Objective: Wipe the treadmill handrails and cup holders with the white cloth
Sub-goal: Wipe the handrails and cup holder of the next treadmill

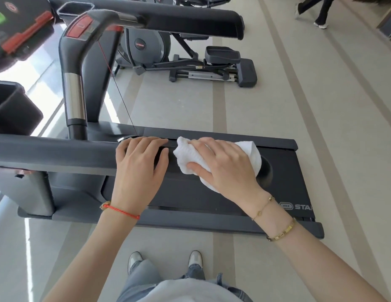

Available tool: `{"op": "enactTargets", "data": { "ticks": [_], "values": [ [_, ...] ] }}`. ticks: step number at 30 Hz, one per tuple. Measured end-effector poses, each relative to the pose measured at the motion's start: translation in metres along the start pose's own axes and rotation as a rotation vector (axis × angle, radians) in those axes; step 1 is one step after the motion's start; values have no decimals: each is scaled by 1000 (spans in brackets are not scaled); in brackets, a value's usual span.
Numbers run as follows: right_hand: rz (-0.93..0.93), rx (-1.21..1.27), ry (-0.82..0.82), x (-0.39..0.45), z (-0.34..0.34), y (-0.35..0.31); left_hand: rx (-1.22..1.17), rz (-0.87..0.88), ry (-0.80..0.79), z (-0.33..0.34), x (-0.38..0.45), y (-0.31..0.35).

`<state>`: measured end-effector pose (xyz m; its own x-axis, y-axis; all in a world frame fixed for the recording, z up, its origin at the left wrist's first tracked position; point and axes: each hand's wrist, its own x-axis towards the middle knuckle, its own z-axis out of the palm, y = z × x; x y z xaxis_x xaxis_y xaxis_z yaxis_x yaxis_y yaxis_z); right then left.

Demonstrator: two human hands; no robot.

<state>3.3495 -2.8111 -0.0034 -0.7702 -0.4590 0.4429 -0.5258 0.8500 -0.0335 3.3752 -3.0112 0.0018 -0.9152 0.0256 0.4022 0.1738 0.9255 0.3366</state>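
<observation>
The cloth [214, 160] is being pressed onto the near handrail [59, 153] by the right hand [220, 168], whose fingers are being kept nearly straight and spread across the bunched fabric, with the thumb laid along its lower edge. The cloth is being held at the rail's end, above the belt [288, 182]. Just beside it, the rail is being gripped by the left hand [140, 164], its fingers being curled over the top. A cup holder [74, 9] is being shown at the console, well apart from the cloth. An elliptical [190, 62] is being seen beyond the far handrail [179, 20].
</observation>
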Motion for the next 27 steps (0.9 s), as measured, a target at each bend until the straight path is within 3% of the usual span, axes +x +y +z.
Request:
{"op": "enactTargets", "data": {
  "ticks": [13,21,27],
  "values": [
    [11,20,24,77,43,-116,-3,-10,45,-50,10,-126],
    [12,-3,87,134,81,-216,-36,38,91,-105,15,-244],
    [-10,25,36,183,107,-300,-38,-10,78,-141,15,-343]
  ]
}}
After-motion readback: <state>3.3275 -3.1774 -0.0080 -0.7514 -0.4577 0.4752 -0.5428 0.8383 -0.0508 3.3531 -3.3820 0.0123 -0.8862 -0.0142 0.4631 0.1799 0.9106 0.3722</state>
